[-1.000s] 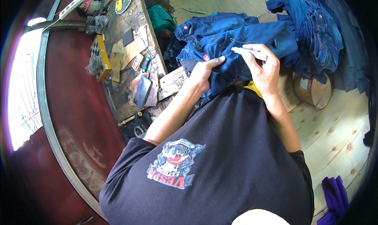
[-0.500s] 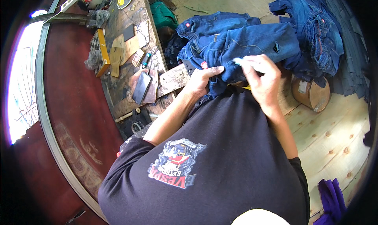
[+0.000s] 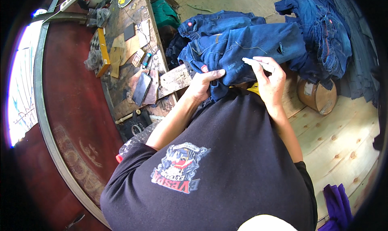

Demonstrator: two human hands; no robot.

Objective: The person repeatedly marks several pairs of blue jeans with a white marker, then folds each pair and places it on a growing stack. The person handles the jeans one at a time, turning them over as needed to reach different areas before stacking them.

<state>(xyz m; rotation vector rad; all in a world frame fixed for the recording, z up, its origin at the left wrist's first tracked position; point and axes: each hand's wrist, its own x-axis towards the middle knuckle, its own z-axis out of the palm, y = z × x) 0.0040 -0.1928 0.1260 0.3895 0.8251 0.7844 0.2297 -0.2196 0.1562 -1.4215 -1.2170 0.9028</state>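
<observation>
A pair of blue denim jeans (image 3: 258, 43) lies across my lap and the pile in front of me, with a frayed hole in its right part. My left hand (image 3: 204, 83) is closed on the edge of the denim, its thumb lying on top beside a small red label. A short white stick (image 3: 250, 62), perhaps chalk, is pinched between the thumb and fingers of my right hand (image 3: 270, 75). Its tip is just over the cloth, close to a patch of pale marks. The far ends of my left fingers are hidden under the fabric.
On the left, a worn wooden table (image 3: 113, 91) carries a phone (image 3: 142, 87), a yellow-edged box (image 3: 103, 53) and scraps. More folded jeans (image 3: 226, 18) lie beyond; a heap of denim (image 3: 315, 32) is at the far right, above a round brown container (image 3: 317, 95).
The white stick's tip has come off the denim slightly, and pale marks now show on the cloth. The left hand keeps its grip; the whole view has shifted a little.
</observation>
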